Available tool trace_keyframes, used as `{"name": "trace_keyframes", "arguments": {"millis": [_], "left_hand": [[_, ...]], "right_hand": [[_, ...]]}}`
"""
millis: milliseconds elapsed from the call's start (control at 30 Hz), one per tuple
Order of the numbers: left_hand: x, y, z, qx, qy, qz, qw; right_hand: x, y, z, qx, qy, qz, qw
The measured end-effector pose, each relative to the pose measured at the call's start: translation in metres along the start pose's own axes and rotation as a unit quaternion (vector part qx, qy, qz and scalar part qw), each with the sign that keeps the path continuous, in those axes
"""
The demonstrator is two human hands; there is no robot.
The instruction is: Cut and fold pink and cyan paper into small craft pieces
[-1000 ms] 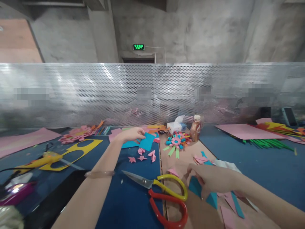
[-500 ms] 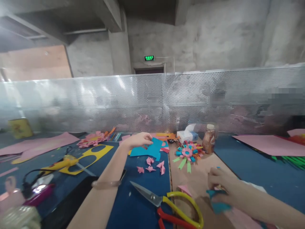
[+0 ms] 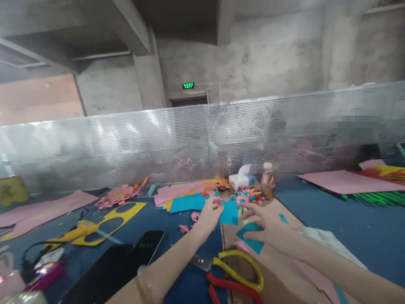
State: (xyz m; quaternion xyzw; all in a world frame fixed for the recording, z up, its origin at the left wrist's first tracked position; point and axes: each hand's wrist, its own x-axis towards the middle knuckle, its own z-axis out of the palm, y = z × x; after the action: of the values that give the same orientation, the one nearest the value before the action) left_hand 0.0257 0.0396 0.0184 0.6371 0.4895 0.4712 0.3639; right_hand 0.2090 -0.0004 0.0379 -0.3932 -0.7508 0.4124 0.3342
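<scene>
My left hand (image 3: 212, 213) is closed on a blue paper piece (image 3: 229, 212), in front of the larger blue sheet (image 3: 186, 202). To its right, my right hand (image 3: 260, 221) holds another blue piece (image 3: 252, 237) between thumb and fingers, over the brown board. Small folded pink pieces (image 3: 183, 228) lie left of my left wrist, partly hidden by the arm. Large scissors with yellow and red handles (image 3: 234, 276) lie open below both hands, their blades partly covered by my left forearm. A paper flower rosette (image 3: 245, 196) sits just behind my right hand.
A bottle (image 3: 268, 182) and a tissue box (image 3: 241, 180) stand at the back. At left are a yellow glue gun (image 3: 80, 230), a yellow cut-out sheet (image 3: 128, 213), a phone (image 3: 147, 247) and a pink paper flower (image 3: 118, 195). Pink sheets (image 3: 354, 182) lie at right.
My left hand has moved right and nearer, with a blue piece now in it. My right hand has moved left and forward with its blue piece. The view has shifted right.
</scene>
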Motion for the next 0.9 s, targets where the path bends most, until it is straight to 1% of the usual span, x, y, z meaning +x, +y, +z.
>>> {"name": "trace_keyframes", "arguments": {"millis": [67,133,200,233,267,367,400,467,533,633,700,767,833,900], "left_hand": [[-0.013,-0.004,0.004,-0.008,0.035,0.015,0.999],[-0.027,-0.006,0.006,-0.007,0.049,0.029,0.998],[-0.039,-0.005,0.007,0.000,0.054,0.030,0.998],[-0.044,-0.004,0.008,0.005,0.044,0.028,0.999],[-0.048,-0.004,0.008,0.012,0.024,0.022,0.999],[-0.057,-0.001,0.006,0.056,-0.022,0.035,0.998],[-0.059,-0.001,0.004,0.073,-0.032,0.038,0.996],[-0.062,0.000,0.002,0.105,-0.044,0.039,0.993],[-0.065,0.000,0.002,0.145,-0.058,0.047,0.987],[-0.069,-0.001,0.004,0.239,-0.071,0.097,0.964],[-0.073,0.000,0.005,0.290,-0.057,0.143,0.944],[-0.077,0.002,0.006,0.319,-0.044,0.168,0.932],[-0.080,0.005,0.007,0.330,-0.032,0.168,0.928],[-0.082,0.009,0.006,0.314,-0.015,0.159,0.936]], "right_hand": [[0.002,0.007,0.010,0.050,0.029,-0.016,0.998],[0.002,0.014,0.018,0.079,0.042,-0.032,0.995],[-0.001,0.021,0.023,0.047,0.071,-0.038,0.996],[-0.004,0.023,0.024,0.016,0.091,-0.039,0.995],[-0.007,0.025,0.025,-0.018,0.110,-0.041,0.993],[-0.020,0.021,0.029,-0.071,0.131,-0.037,0.988],[-0.024,0.018,0.030,-0.074,0.135,-0.028,0.988],[-0.033,0.013,0.032,-0.047,0.134,-0.024,0.990],[-0.039,0.011,0.035,-0.034,0.148,-0.037,0.988],[-0.045,0.015,0.038,-0.076,0.184,-0.059,0.978],[-0.047,0.017,0.039,-0.085,0.187,-0.054,0.977],[-0.047,0.017,0.041,-0.070,0.185,-0.049,0.979],[-0.045,0.017,0.042,-0.057,0.196,-0.045,0.978],[-0.042,0.016,0.043,-0.035,0.202,-0.029,0.978]]}}
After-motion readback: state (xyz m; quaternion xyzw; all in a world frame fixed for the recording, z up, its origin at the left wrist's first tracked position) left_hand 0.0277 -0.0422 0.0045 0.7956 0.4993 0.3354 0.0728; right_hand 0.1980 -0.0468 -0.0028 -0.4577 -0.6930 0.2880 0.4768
